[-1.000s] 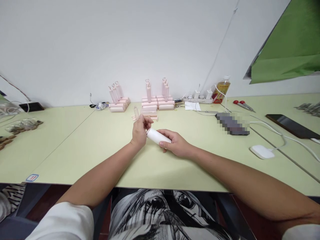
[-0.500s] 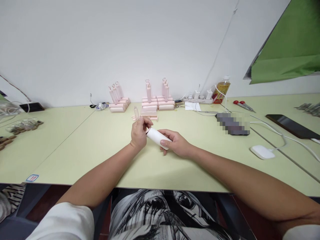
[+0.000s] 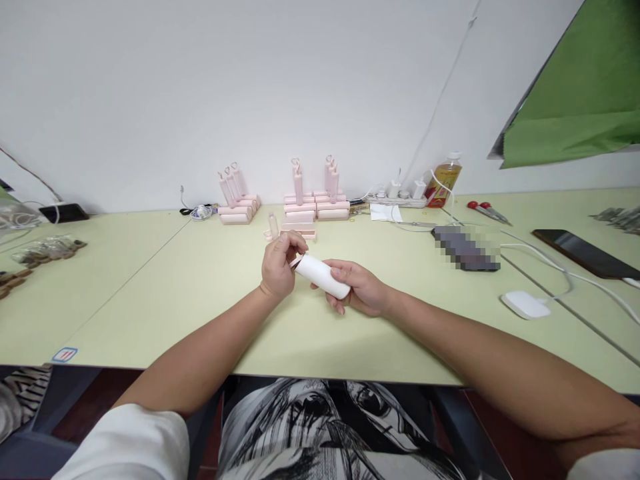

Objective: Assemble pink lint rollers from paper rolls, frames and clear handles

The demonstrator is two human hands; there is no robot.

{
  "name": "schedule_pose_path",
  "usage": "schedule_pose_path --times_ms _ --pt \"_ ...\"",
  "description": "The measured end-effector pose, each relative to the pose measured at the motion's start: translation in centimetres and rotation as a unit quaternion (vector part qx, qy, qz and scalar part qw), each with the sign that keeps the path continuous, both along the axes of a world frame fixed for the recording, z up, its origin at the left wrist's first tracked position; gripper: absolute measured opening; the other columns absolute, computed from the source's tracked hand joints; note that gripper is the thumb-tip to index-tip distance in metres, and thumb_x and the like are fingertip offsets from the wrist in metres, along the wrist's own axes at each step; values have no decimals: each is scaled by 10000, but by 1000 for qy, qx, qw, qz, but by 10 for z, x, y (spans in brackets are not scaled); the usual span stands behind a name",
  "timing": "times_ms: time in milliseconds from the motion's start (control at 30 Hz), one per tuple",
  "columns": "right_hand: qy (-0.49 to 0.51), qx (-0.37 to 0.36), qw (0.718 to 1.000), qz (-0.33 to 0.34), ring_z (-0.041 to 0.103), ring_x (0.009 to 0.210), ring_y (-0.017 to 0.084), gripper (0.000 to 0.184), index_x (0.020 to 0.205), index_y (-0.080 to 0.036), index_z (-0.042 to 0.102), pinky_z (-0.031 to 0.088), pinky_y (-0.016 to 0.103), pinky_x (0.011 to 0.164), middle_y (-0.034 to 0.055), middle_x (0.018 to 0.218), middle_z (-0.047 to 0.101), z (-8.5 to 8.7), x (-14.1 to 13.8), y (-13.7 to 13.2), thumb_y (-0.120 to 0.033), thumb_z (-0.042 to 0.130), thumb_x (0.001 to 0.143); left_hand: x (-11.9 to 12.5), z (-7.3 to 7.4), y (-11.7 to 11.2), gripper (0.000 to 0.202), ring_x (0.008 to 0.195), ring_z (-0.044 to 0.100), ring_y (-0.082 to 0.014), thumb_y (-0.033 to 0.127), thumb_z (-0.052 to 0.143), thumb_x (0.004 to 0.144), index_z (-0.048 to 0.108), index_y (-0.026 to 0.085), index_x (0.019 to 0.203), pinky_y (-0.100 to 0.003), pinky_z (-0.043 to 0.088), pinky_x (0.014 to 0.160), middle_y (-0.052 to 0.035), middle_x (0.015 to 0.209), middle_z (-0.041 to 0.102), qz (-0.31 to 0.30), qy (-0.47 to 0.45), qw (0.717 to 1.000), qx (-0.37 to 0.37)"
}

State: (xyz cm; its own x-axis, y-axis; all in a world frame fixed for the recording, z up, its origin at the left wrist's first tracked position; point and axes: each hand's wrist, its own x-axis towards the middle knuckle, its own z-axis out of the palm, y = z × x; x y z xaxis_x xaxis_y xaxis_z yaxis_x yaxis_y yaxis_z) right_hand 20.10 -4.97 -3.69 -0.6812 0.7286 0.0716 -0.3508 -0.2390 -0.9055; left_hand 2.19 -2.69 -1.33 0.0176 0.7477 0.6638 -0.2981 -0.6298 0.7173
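Note:
A white cylindrical roll (image 3: 323, 276) lies across the fingers of my right hand (image 3: 361, 290), which is closed round it above the pale green table (image 3: 175, 293). My left hand (image 3: 280, 263) is curled at the roll's left end, fingertips pinched on that end; what they pinch is too small to make out. Just beyond my left hand a small pink handle piece (image 3: 273, 225) stands on the table, with flat pink parts (image 3: 299, 231) beside it.
Pink roller handles and stacked pink pieces (image 3: 239, 197) (image 3: 316, 197) stand by the wall. To the right lie a power strip (image 3: 395, 195), a bottle (image 3: 443, 179), scissors (image 3: 487, 211), a white mouse (image 3: 525, 303), cables and a dark tablet (image 3: 585, 253). Small brown items (image 3: 45, 250) lie at the left.
My right hand has turned the white roll slightly and shifted it a little to the right and down. My left hand stays pinched at its left end.

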Motion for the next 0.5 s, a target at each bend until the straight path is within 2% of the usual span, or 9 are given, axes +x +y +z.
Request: schedule_pose_path --times_ms 300,500 --pt "38 -62 995 61 625 513 131 325 1187 -123 511 506 227 366 120 965 714 1 2 1 -345 464 955 5 4 -11 439 676 448 -174 469 347 965 590 198 719 -312 362 605 -50 720 484 65 47 997 5" --pt "41 -46 996 59 638 527 145 344 1196 -123 513 504 233 367 121 974 709 2 1 -1 -350 505 937 5 6 -12 430 641 423 -166 490 341 952 570 204 728 -304 348 590 -37 693 449 59 35 998 -12"
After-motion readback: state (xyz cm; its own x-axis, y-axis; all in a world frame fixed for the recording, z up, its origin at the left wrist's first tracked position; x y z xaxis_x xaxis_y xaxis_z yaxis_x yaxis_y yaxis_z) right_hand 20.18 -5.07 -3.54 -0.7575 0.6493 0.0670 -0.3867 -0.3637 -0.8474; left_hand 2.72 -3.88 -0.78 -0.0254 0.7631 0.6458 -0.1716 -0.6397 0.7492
